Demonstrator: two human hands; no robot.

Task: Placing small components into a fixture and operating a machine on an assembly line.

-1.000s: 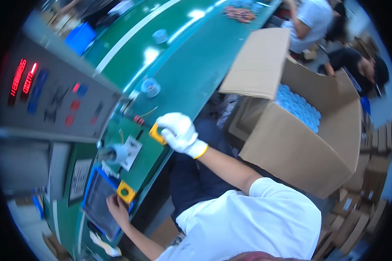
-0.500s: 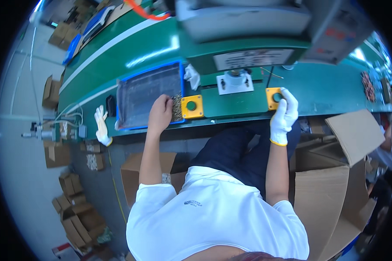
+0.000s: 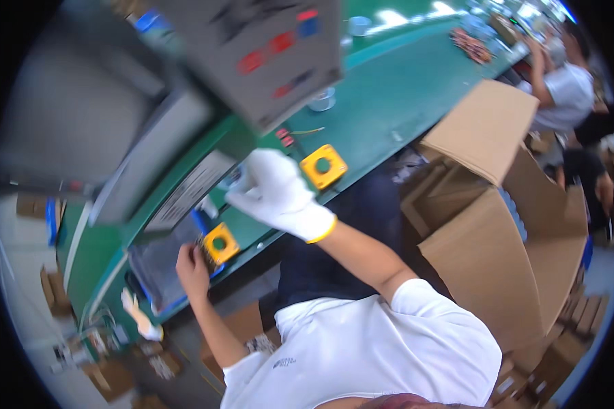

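My right hand (image 3: 278,193), in a white knitted glove with a yellow cuff, is at the press just in front of its tooling. Its thumb and fingers look apart, though blurred, and the tips partly overlap the metal fitting behind. My bare left hand (image 3: 194,270) is at the right end of a blue-rimmed tray (image 3: 158,268), by small brass-coloured parts. Its fingers are curled in, and what they hold is hidden. Beside the left hand sits a yellow box with a green button (image 3: 220,243). A second yellow button box (image 3: 324,166) stands right of my gloved hand.
The grey and green press (image 3: 266,61) looms over the green bench (image 3: 396,102). A loose white glove (image 3: 140,315) hangs at the bench edge. Large open cartons (image 3: 484,252) stand at my right. A co-worker (image 3: 563,88) sits farther along, near reddish bundled parts (image 3: 469,45).
My gloved right hand has left the right button box and moved left to the press tooling. The view has swung to the right. My left hand stays by the tray's small parts.
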